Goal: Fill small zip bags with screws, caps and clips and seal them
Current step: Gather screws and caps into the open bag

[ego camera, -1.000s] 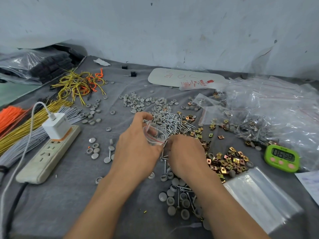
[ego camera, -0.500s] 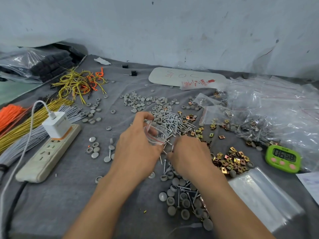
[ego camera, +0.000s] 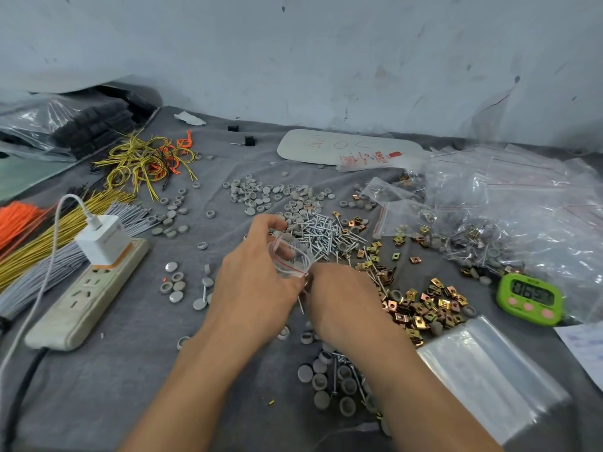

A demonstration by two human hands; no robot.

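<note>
While the power strip [ego camera: 85, 295] lies well off to your left on the desk [ego camera: 130, 370], your left hand [ego camera: 257, 282] does the holding: its fingers [ego camera: 270, 223] curl round the small zip bag [ego camera: 288, 261] and hold it up off the desk, with the red-lined mouth spread open and turned toward your right. Your right hand [ego camera: 342, 298] sits just beside that mouth, touching its red edge, knuckles up and fingers tucked under in a closed pinch. A screw [ego camera: 301, 305] hangs from that pinch in the gap between your two hands. Its long axis is close to upright, tip down, and it sits lower than the bag's opening. The move ahead turns on that: you would likely need to lift the screw and tip it leftward so that it lines up with the mouth. The back of your hand hides whether the pinch holds more screws, and the creased plastic hides what is already in the bag. The loose caps [ego camera: 329, 380] lie under your right wrist, and the screw pile [ego camera: 323, 233] lies just beyond the bag. The brass clips [ego camera: 430, 305] are near your right hand on its far side. Further right are the filled bags [ego camera: 489, 230], the green timer [ego camera: 530, 298] and the stack of empty bags [ego camera: 483, 380].
</note>
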